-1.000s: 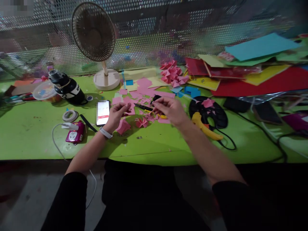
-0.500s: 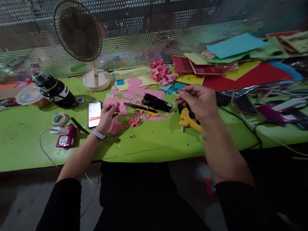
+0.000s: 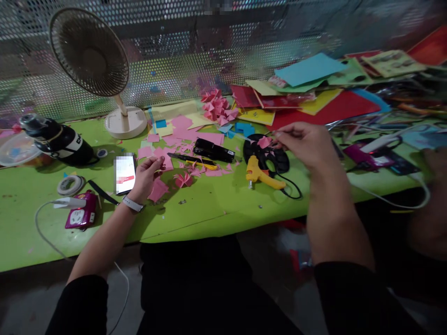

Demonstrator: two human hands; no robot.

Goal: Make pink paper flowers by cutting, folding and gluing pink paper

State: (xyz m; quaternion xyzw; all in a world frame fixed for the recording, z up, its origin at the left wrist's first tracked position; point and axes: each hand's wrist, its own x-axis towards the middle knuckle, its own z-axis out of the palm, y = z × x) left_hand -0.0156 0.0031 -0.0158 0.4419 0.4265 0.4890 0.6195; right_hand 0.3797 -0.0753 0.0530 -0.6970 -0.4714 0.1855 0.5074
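Observation:
My left hand [image 3: 146, 171] rests on the green table [image 3: 216, 207] beside a phone [image 3: 125, 174], its fingers curled in a pinch on a small pink paper piece [image 3: 165, 163]. A folded pink paper [image 3: 158, 190] lies just under that hand. My right hand [image 3: 301, 145] hovers over a black round tray [image 3: 275, 162], fingertips pinched together close to a pink scrap [image 3: 263, 142] on the tray. What they pinch is too small to make out. A yellow glue gun [image 3: 260, 175] lies next to the tray.
A black stapler [image 3: 213, 150], a knife [image 3: 190, 160] and pink scraps lie mid-table. Pink paper flowers [image 3: 217, 106] and stacked coloured sheets [image 3: 314, 88] are behind. A fan [image 3: 91, 56], black bottle [image 3: 59, 142], tape roll [image 3: 70, 184] and magenta socket [image 3: 79, 216] stand left. Cables trail right.
My right hand has left the pink scraps at mid-table and moved right to the black tray. My view has swung right. My left hand has stayed by the phone.

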